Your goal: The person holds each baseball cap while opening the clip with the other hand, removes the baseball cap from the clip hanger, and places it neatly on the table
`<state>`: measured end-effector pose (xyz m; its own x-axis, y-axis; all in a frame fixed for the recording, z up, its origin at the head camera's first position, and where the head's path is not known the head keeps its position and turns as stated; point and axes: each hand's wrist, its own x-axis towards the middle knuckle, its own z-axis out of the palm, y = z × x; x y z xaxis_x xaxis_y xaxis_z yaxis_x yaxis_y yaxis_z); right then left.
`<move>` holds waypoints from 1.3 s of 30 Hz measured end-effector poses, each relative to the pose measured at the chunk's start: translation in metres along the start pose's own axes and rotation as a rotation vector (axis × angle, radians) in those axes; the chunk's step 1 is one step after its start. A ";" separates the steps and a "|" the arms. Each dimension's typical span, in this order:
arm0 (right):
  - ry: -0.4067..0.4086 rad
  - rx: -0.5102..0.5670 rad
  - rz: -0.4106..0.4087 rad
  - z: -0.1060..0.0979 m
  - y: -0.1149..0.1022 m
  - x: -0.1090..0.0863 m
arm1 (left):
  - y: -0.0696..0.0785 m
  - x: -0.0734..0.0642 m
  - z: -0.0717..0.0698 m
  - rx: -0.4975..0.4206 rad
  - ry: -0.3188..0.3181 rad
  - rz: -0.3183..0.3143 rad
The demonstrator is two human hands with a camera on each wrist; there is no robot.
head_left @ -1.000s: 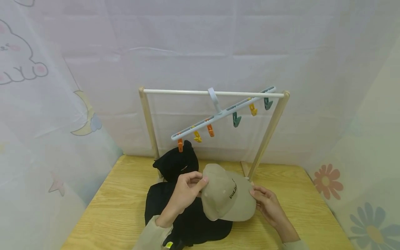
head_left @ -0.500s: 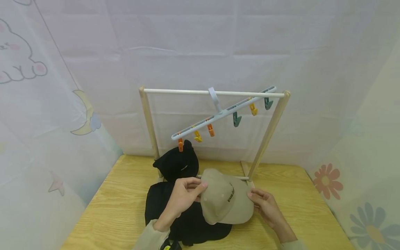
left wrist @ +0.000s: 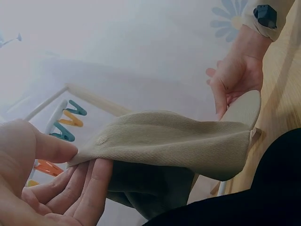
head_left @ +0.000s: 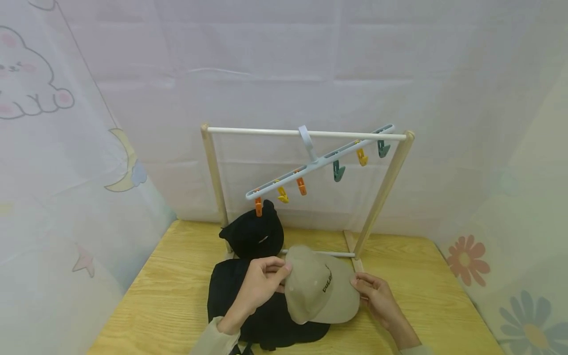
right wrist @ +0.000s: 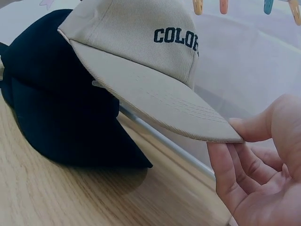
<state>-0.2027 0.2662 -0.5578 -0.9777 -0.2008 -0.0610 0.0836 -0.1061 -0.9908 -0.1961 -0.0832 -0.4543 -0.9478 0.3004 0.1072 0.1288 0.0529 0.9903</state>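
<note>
A beige baseball cap with dark lettering on its front is held between both hands, above dark headwear. My left hand pinches the edge of its crown between thumb and fingers; the left wrist view shows the pinched fabric close up. My right hand pinches the tip of the brim, thumb on top and fingers beneath. Below and behind lies a black cap with a wide brim on the table, partly hidden by the beige cap. Further back, a black piece with pointed corners leans by the rack.
A wooden rack with a white top rod stands on the wood-grain table. From the rod hangs a tilted pale blue hanger with several orange, yellow and green clips. A printed cloth surrounds the table.
Both hands have lowered the beige cap slightly toward the table's front, with the same pinch at crown and brim. Rack, hanger and black headwear stay in place; the head view shifts a little.
</note>
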 end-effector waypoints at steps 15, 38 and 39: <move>0.064 -0.045 0.078 0.003 0.013 0.001 | -0.012 -0.004 -0.002 0.083 0.040 0.015; 0.145 -0.179 0.153 0.012 0.024 0.001 | -0.014 -0.010 0.001 0.424 0.087 0.096; 0.148 -0.180 0.157 0.012 0.024 0.001 | -0.014 -0.010 0.001 0.437 0.084 0.094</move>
<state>-0.1990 0.2513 -0.5805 -0.9742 -0.0557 -0.2188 0.2132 0.0927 -0.9726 -0.1883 -0.0858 -0.4690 -0.9440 0.2461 0.2199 0.3099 0.4318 0.8471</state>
